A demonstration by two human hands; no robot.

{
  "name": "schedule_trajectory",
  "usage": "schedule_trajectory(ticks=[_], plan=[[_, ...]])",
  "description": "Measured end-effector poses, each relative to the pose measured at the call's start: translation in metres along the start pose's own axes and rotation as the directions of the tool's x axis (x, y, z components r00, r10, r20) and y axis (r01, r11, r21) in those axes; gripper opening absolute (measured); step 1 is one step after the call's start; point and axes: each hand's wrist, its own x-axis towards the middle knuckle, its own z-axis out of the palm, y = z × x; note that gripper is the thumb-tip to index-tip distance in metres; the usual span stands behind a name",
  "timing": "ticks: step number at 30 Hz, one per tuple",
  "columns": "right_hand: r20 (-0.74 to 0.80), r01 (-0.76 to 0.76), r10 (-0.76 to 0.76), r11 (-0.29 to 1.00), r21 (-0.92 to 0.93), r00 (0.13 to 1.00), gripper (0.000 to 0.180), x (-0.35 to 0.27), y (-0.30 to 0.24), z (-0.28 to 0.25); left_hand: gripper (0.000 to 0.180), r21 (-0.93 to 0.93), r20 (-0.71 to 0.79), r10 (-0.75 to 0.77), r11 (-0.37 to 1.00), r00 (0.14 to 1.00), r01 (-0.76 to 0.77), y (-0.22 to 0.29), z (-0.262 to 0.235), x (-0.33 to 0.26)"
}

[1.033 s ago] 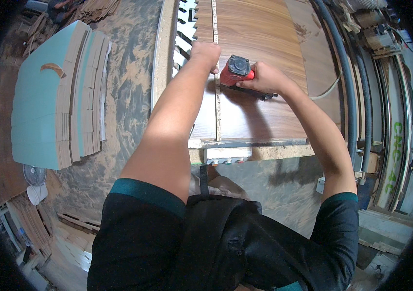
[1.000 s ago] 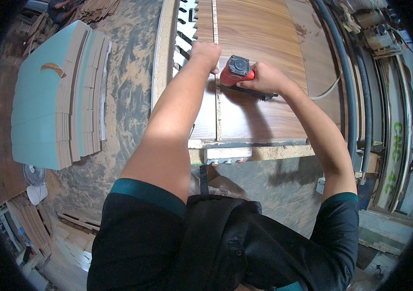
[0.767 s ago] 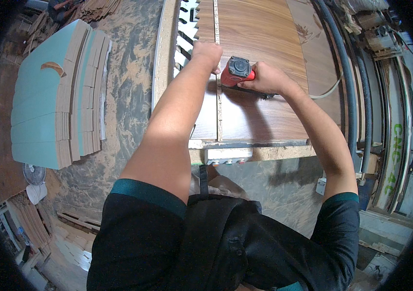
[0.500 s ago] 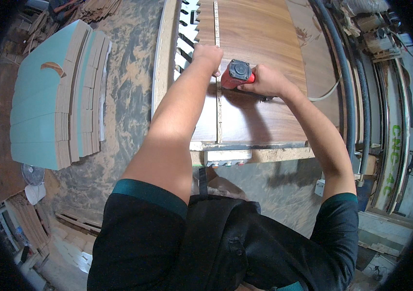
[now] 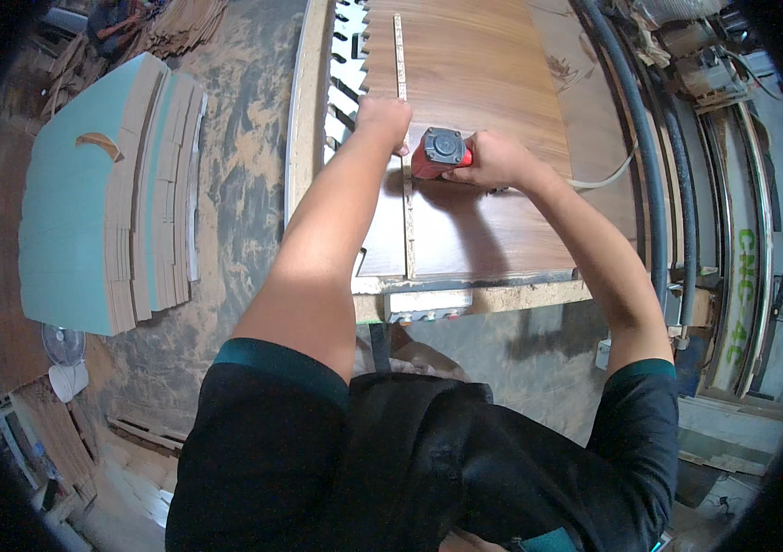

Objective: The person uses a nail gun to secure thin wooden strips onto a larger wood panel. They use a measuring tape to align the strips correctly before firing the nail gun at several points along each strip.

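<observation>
Strip of speckled board (image 5: pixel 399 55), long and narrow, runs lengthwise over a brown wood-grain panel (image 5: pixel 483 74), near the panel's left side; the left hand (image 5: pixel 383 121) is curled narrow over the strip's middle part and holds it, the thumb pointing down along it, the undersides of the other fingers hidden from the camera. Just to the right, the right hand (image 5: pixel 499 160) is wrapped around the red handle of a power tool (image 5: pixel 439 155), its body red and its squarish cap black; the tool stands over the panel close beside the strip, though its lower tip is hidden, so I cannot tell whether it touches; a pale hose (image 5: pixel 607 181) curves away beyond the right wrist. Left of the panel lies a white sheet with dark slots (image 5: pixel 343 87); the near edge of the worktable (image 5: pixel 529 296) carries a pale control box (image 5: pixel 428 304) with small coloured buttons; thick blue-grey tubes (image 5: pixel 646 156) run down the right side. Well to the left rises a stack of pale green boards (image 5: pixel 69 230), a crescent-shaped offcut (image 5: pixel 97 142) on top; below it stands a fan (image 5: pixel 63 346); sandy dust streaks the grey floor (image 5: pixel 244 138).
</observation>
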Motion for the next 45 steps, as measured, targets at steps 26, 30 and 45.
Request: schedule_trajectory(ticks=[26, 30, 45], plan=[[-0.065, -0.032, 0.038, 0.995, 0.094, 0.997, 0.056, 0.032, 0.011, -0.027, 0.053, -0.045, -0.145, -0.027, 0.999, 0.989, 0.021, -0.008, 0.039, 0.027], [-0.056, -0.042, 0.046, 0.996, 0.072, 0.997, 0.055, 0.032, 0.008, -0.028, 0.037, -0.066, -0.099, -0.022, 0.998, 0.995, 0.016, -0.009, 0.033, 0.023], [-0.046, -0.034, 0.033, 0.999, -0.01, 0.998, 0.051, 0.039, 0.004, -0.03, 0.06, -0.026, -0.078, -0.02, 0.999, 0.997, 0.018, -0.008, 0.026, 0.015]])
